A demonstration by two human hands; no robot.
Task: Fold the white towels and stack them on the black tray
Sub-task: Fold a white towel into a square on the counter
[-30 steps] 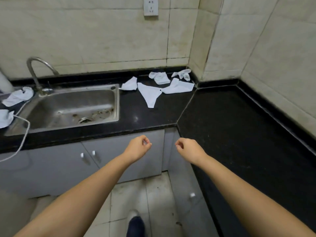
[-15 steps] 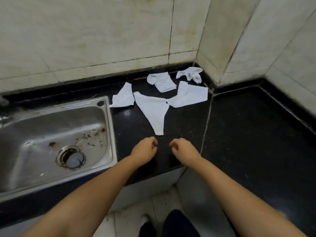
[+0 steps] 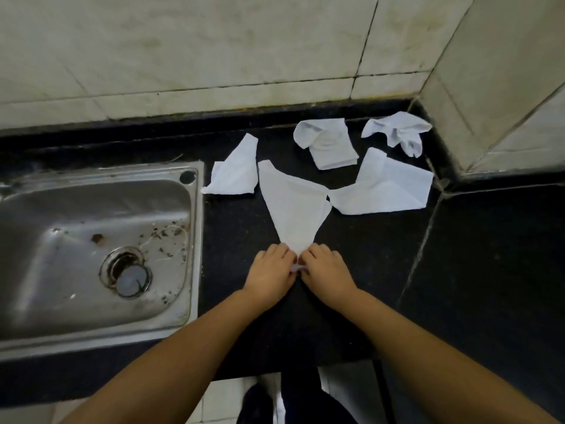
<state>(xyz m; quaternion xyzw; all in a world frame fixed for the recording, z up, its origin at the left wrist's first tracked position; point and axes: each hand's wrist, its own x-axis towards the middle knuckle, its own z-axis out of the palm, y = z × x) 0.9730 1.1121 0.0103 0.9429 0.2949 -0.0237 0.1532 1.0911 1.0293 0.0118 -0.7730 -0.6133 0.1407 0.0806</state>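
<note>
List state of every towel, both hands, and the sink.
triangular towel: flat, near tip pinched by both hands
left hand: pinching tip
right hand: pinching tip
towel by sink: loose, unfolded
rear towel: rumpled
corner towel: crumpled
right towel: loosely folded over
sink: drain plugged, debris inside

Black stone counter (image 3: 351,270), L-shaped, running into a tiled corner. Steel sink (image 3: 195,240) set into its left part. Lying on it, five white towels: a triangular one (image 3: 290,206) in the middle; a small folded one (image 3: 235,172) just left of it, near the sink; a flat one (image 3: 388,188) touching its right corner; a half-rolled one (image 3: 330,145) behind; a crumpled one (image 3: 397,130) in the corner
</note>
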